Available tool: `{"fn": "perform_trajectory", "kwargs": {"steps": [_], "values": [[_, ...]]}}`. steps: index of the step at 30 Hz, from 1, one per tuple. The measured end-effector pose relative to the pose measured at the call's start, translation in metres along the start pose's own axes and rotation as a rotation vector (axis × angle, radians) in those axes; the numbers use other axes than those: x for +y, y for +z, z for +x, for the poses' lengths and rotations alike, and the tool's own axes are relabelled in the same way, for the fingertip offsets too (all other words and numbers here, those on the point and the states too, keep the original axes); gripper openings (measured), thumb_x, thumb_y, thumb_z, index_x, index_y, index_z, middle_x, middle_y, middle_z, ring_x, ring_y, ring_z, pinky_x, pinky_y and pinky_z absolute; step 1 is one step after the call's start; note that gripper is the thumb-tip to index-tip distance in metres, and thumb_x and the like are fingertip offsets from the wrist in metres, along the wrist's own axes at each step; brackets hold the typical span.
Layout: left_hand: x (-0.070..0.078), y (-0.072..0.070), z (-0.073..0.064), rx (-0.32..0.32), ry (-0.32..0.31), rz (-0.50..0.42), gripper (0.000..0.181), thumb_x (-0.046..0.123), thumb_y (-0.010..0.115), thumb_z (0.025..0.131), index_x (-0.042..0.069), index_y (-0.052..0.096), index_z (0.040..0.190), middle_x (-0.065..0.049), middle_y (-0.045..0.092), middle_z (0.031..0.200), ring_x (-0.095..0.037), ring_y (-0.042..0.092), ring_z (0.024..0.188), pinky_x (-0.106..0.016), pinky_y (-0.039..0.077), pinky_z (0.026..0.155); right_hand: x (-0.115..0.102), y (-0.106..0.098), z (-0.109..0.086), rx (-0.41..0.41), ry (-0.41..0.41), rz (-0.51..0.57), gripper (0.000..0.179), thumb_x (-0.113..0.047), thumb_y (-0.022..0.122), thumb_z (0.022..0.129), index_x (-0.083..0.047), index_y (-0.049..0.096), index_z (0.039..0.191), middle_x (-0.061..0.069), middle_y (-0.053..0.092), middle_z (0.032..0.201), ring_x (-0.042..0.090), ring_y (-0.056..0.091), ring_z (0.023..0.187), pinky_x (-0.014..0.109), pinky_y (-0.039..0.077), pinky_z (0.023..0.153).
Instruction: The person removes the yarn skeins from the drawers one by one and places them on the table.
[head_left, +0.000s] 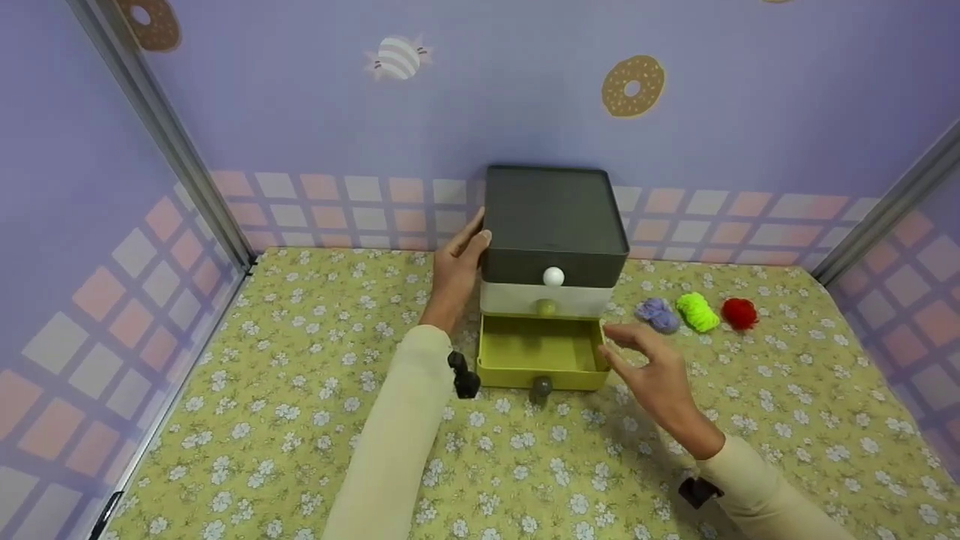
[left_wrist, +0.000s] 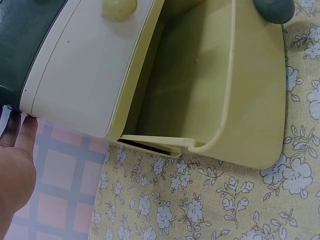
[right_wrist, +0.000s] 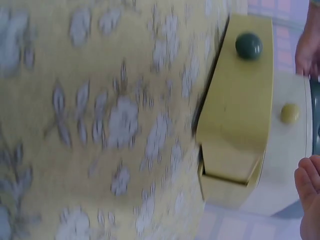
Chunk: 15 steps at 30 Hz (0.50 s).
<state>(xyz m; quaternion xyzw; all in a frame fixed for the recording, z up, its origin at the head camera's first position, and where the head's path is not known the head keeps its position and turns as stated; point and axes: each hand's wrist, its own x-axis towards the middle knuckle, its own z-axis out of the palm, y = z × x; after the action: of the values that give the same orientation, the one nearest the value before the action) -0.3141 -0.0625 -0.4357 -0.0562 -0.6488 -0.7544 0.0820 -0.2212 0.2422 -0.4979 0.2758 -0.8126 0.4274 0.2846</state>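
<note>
A small cabinet of three stacked drawers stands by the back wall, its dark top drawer (head_left: 551,214) over a white middle drawer (head_left: 510,298). The yellow-green bottom drawer (head_left: 540,345) is pulled out, with nothing seen inside it. Against the left side of the dark drawer rests my left hand (head_left: 455,270), fingers extended along it; the left wrist view shows some of those fingers (left_wrist: 25,135) at the side. My right hand (head_left: 656,371) is beside the pulled-out drawer's right edge, thumb and fingers apart, gripping nothing; whether its fingertips touch the edge I cannot tell.
To the right of the cabinet lie a purple yarn ball (head_left: 658,315), a neon-yellow yarn ball (head_left: 697,311) and a red yarn ball (head_left: 739,313). A floral cloth (head_left: 285,420) covers the table. Patterned panels (head_left: 315,112) enclose the back and sides.
</note>
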Motion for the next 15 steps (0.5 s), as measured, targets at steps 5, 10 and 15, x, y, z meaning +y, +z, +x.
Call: {"fn": "perform_trajectory", "kwargs": {"steps": [5, 10, 15], "values": [[0.001, 0.001, 0.0, 0.01, -0.006, -0.005, 0.044, 0.029, 0.06, 0.111, 0.033, 0.057, 0.155, 0.003, 0.044, 0.164, -0.013, 0.045, 0.147, -0.027, 0.044, 0.114, -0.011, 0.01, -0.004, -0.021, -0.013, 0.024, 0.037, 0.007, 0.087, 0.084, -0.006, 0.079, 0.117, 0.008, 0.076, 0.113, 0.028, 0.074, 0.098, 0.019, 0.055, 0.091], [0.001, 0.0, 0.0, 0.01, -0.003, 0.0, 0.045, 0.03, 0.061, 0.111, 0.032, 0.057, 0.156, 0.003, 0.045, 0.164, -0.014, 0.045, 0.148, -0.028, 0.043, 0.115, -0.018, 0.018, -0.009, -0.056, -0.013, 0.044, 0.035, 0.007, 0.087, 0.084, -0.005, 0.079, 0.116, 0.007, 0.077, 0.112, 0.026, 0.074, 0.094, 0.021, 0.057, 0.087], [0.001, -0.001, 0.0, -0.001, 0.002, 0.035, 0.046, 0.032, 0.06, 0.111, 0.032, 0.056, 0.157, 0.002, 0.044, 0.165, -0.014, 0.045, 0.148, -0.029, 0.042, 0.116, -0.025, 0.025, -0.016, -0.093, 0.033, 0.061, 0.033, 0.006, 0.086, 0.085, -0.008, 0.079, 0.115, 0.004, 0.076, 0.111, 0.023, 0.074, 0.094, 0.024, 0.059, 0.084]]}}
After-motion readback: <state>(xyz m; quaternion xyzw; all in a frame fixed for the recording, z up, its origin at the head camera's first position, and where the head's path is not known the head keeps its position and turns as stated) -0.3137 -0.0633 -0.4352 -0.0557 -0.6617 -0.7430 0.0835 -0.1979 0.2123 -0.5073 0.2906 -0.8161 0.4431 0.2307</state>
